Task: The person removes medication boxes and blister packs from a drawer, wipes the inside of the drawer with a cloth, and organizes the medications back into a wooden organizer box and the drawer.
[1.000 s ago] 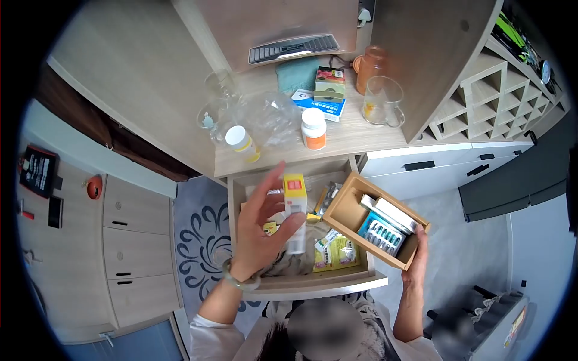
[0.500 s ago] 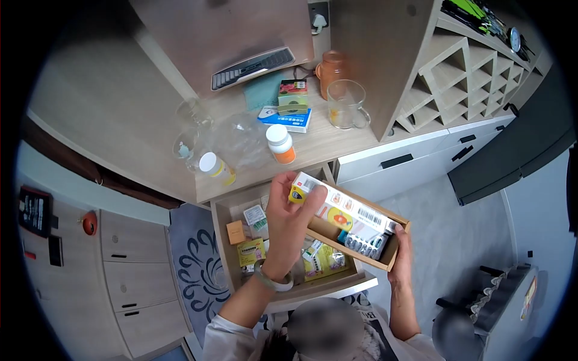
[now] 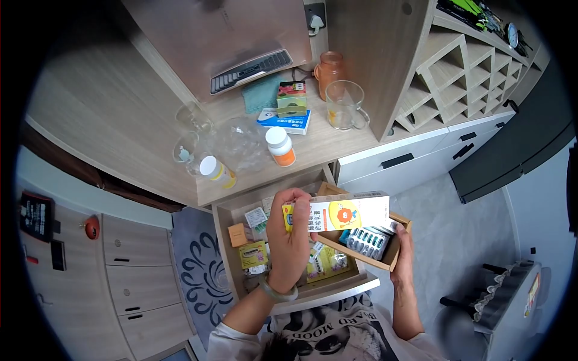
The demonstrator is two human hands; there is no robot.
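Note:
My left hand [image 3: 290, 243] is closed around one end of a white and yellow medicine box [image 3: 346, 212], tilted so its printed face with an orange cartoon figure shows. The medicine box is above an open cardboard box [image 3: 385, 264], hiding part of it. My right hand [image 3: 404, 256] grips the cardboard box by its right end. Silver blister packs [image 3: 368, 242] of capsules lie inside it. Below both hands is a pulled-out drawer [image 3: 328, 293] with a small orange box [image 3: 238, 234], yellow packets [image 3: 253, 257] and other medicine packs.
On the counter stand a white bottle with an orange label [image 3: 280, 147], a yellow-labelled bottle [image 3: 218, 172], a clear plastic bag [image 3: 238, 144], a blue and white box [image 3: 292, 123], a green and red box [image 3: 292, 99], a glass mug [image 3: 346, 109] and an orange jar [image 3: 330, 73].
My left hand has lifted the medicine box up from the cardboard box and turned it level, showing another face. More of the blister packs is visible. My right hand keeps its grip.

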